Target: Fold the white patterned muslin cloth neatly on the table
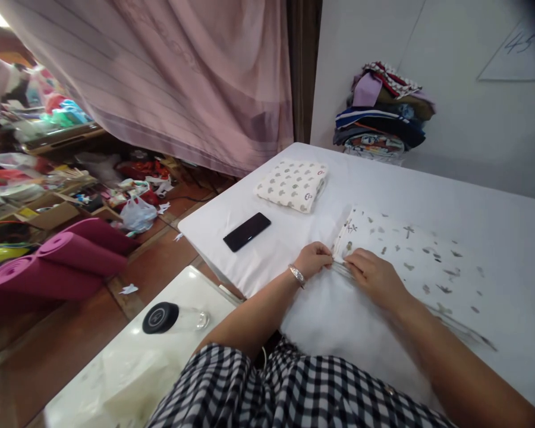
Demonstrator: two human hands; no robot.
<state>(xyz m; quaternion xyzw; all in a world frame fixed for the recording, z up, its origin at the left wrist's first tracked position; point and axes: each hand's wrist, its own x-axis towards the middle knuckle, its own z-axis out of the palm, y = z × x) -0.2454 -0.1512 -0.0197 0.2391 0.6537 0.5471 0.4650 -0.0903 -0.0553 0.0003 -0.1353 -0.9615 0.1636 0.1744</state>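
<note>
A white cloth printed with small leaves and insects lies folded in layers on the white-covered table. At its near left corner my left hand, a silver bracelet on the wrist, pinches the edge. Close beside it, my right hand has its fingers closed on the same near edge. White sheeting hangs over the table's front below both hands. Farther back lies a folded white cloth with grey mushroom prints. A black phone rests left of my hands.
Folded clothes are stacked at the table's back against the wall. A low white table on the left bears a bottle with a black cap. Rolled pink mats, boxes and bags crowd the floor. A pink curtain hangs behind.
</note>
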